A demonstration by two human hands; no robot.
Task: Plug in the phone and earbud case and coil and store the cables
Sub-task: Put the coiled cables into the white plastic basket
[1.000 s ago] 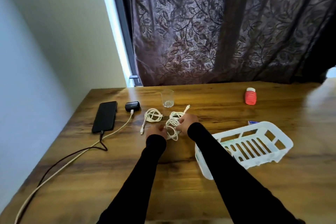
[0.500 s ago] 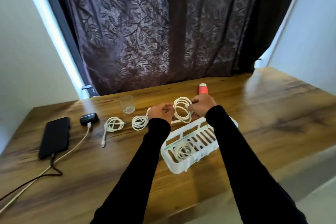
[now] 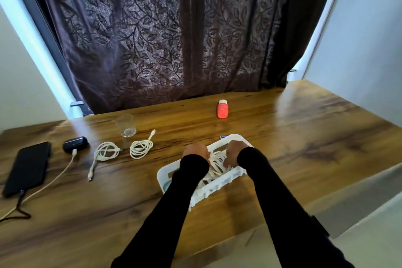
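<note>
Both my hands are down inside the white slotted basket [image 3: 162, 177] at the table's middle. My left hand [image 3: 195, 150] and my right hand [image 3: 235, 153] hold a coiled white cable [image 3: 217, 164] between them, low in the basket. Two more white coiled cables lie on the table to the left: one [image 3: 141, 148] near the glass, another [image 3: 106, 152] beside it. At far left a black phone [image 3: 27, 167] has a dark cable plugged in. A black earbud case [image 3: 75, 143] has a white cable [image 3: 58, 175] plugged in.
An empty clear glass [image 3: 126, 125] stands behind the loose coils. A red bottle with a white cap [image 3: 222, 109] sits at the back. A small blue object [image 3: 223, 136] peeks from behind the basket. A dark patterned curtain hangs behind the wooden table [image 3: 304, 137].
My hands carried the coiled cable from the table's left-middle, over the basket, and lowered it into the basket. The view swung to the right.
</note>
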